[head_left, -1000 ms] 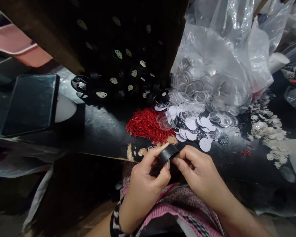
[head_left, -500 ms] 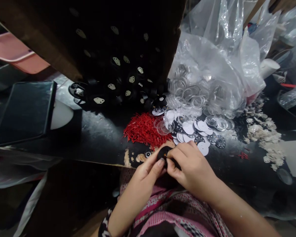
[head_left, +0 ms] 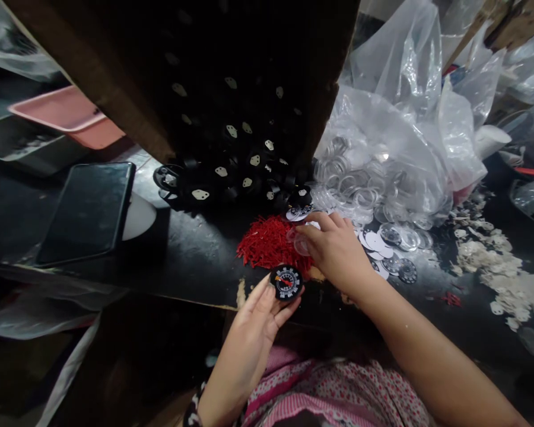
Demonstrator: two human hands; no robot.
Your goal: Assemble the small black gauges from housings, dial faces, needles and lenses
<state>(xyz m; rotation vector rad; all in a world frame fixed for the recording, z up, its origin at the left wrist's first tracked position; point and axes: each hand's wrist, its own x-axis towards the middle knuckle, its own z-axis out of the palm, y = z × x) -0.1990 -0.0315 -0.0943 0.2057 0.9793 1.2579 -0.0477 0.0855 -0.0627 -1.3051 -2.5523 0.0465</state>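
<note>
A round black gauge (head_left: 286, 282) with a white-marked dial and a red needle faces up in my left hand (head_left: 260, 311), which grips it by its edge. My right hand (head_left: 336, 252) reaches over the right side of the red needle pile (head_left: 269, 242). Its thumb and index finger are at a clear plastic ring (head_left: 301, 244), pinched close together at the tips. Behind and right of that hand lie many clear rings (head_left: 365, 198). Black and white dial discs (head_left: 376, 241) are spread beside its wrist.
A big dark box (head_left: 249, 71) holds several black housings. At the left are a black tablet-like object (head_left: 86, 213), a pink tray (head_left: 66, 110) and a grey bin (head_left: 31, 148). Plastic bags (head_left: 382, 118) stand behind the rings. Small whitish parts (head_left: 493, 255) lie at the right.
My right hand has left the gauge and moved up to the rings by the red pile. The gauge now shows its dial and red needle in my left hand. The view has shifted left.
</note>
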